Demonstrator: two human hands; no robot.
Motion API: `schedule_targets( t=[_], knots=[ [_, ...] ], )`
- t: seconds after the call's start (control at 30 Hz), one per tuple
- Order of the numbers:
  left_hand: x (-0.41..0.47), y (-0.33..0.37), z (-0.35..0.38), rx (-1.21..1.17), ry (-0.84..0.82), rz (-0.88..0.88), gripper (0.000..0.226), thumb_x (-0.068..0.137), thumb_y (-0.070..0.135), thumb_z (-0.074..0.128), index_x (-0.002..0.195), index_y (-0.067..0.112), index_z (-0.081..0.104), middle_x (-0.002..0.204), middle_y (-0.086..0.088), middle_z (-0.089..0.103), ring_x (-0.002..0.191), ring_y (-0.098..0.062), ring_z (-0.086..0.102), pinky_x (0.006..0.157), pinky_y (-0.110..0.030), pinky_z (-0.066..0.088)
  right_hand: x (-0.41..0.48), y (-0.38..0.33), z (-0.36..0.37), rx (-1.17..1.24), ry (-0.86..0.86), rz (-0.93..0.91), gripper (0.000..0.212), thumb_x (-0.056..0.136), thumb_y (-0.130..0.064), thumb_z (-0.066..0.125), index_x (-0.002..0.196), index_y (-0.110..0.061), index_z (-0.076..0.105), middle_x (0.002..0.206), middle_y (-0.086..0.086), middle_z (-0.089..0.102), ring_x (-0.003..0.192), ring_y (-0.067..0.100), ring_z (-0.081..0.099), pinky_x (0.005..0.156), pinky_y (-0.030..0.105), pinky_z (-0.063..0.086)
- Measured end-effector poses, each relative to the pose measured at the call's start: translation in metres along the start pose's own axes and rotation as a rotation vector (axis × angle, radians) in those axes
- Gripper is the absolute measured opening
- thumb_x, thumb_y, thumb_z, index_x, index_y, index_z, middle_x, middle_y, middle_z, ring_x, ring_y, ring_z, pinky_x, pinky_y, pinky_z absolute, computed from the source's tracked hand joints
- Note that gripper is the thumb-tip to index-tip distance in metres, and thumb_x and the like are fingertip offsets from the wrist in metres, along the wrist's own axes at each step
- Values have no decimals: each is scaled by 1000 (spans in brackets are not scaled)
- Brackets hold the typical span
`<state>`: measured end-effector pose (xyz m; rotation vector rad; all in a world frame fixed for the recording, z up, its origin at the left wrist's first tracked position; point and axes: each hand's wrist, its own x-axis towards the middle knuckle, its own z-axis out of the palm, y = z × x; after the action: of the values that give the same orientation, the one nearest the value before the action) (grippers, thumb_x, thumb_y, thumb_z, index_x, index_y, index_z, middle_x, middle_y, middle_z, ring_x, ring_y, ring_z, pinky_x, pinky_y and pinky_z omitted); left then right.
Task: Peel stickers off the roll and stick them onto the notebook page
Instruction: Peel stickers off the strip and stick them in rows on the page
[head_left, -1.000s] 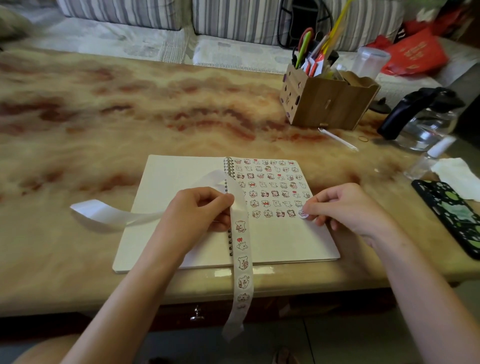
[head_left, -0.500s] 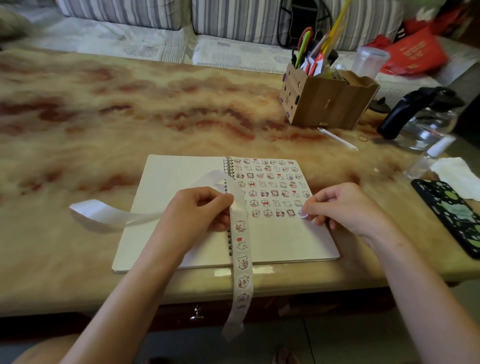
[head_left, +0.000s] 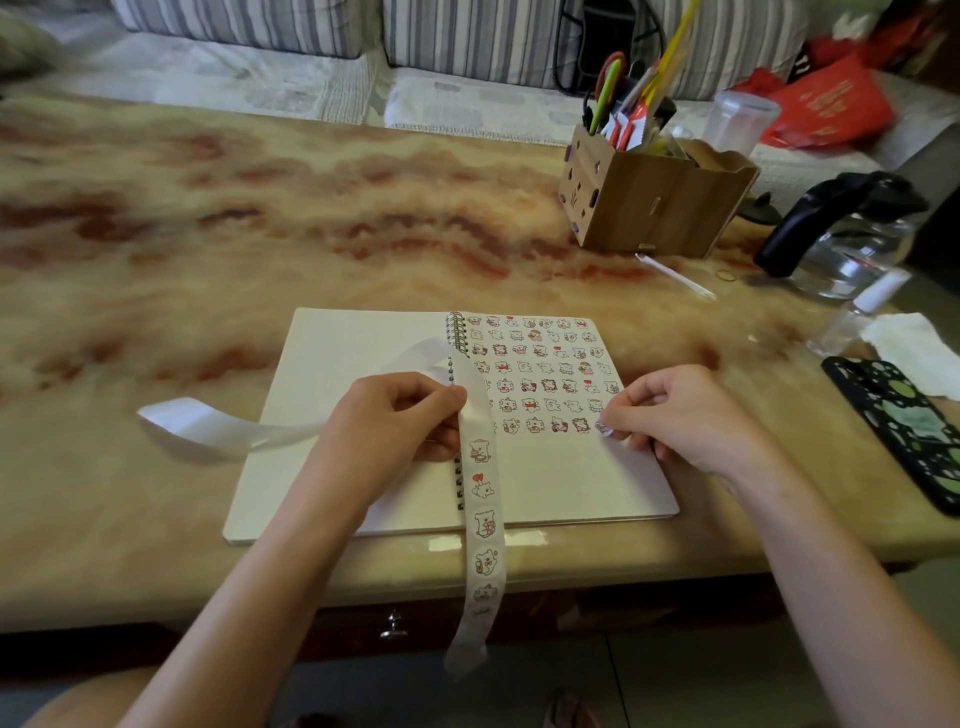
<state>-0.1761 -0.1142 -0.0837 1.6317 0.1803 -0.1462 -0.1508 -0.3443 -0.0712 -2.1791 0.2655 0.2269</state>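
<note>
A marbled tan and red table (head_left: 208, 234) fills most of the frame, with a striped sofa (head_left: 249, 26) along the top edge. At upper right stands a wooden organizer box (head_left: 660, 208) holding scissors and pens. Right of it are a glass kettle (head_left: 852, 244) with a black handle, a dark patterned phone case (head_left: 904, 431) and a white tissue (head_left: 914, 348).

The open spiral notebook (head_left: 353, 353) lies at centre. The upper part of its right page (head_left: 571, 478) is covered in rows of small bear stickers. The left hand (head_left: 384, 421), fingers curled, pinches the sticker strip (head_left: 483, 499), which covers part of the spiral and hangs past the table's near edge. Its bare backing (head_left: 208, 426) curls off to the left. The right hand (head_left: 680, 415), fingers curled with the tips together, pinches a sticker (head_left: 602, 427) at the right end of the lowest row.
</note>
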Motion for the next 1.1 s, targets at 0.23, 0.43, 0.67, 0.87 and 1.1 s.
schedule_targets(
  t=[0.23,0.43,0.67,0.87,1.1],
  knots=[
    [-1,0,0,-10,-2,0,22,88,12,62,67,8,68,64,-7,70,55,-10,63,55,-17,55,3,4,0,-24,-15,-9,9,77,-6,74,71,-5,67,56,2,62,45,7,49,40,15,37],
    [-1,0,0,-3,1,4,22,88,13,62,67,9,68,66,-8,70,56,-12,64,57,-18,55,5,8,-5,-37,-60,8,14,78,-14,76,73,-10,64,41,-6,55,32,2,38,33,14,29],
    [0,-1,0,1,-2,4,21,88,13,62,68,8,68,67,-10,70,57,-12,63,57,-18,55,10,10,-9,-56,-57,7,21,83,-9,71,94,-10,52,49,0,55,32,5,42,34,17,33],
    [1,-2,0,10,-8,9,21,88,13,62,69,8,68,68,-10,71,58,-14,64,59,-20,56,10,11,-5,-23,0,-10,29,79,-29,75,89,-9,56,54,1,57,36,8,44,34,18,33],
    [0,-2,1,-2,-4,6,21,88,13,62,69,7,68,66,-9,70,57,-12,64,61,-20,57,11,12,-4,-65,-2,-12,12,87,-11,67,86,-9,55,53,3,53,38,11,43,32,17,32]
  ],
)
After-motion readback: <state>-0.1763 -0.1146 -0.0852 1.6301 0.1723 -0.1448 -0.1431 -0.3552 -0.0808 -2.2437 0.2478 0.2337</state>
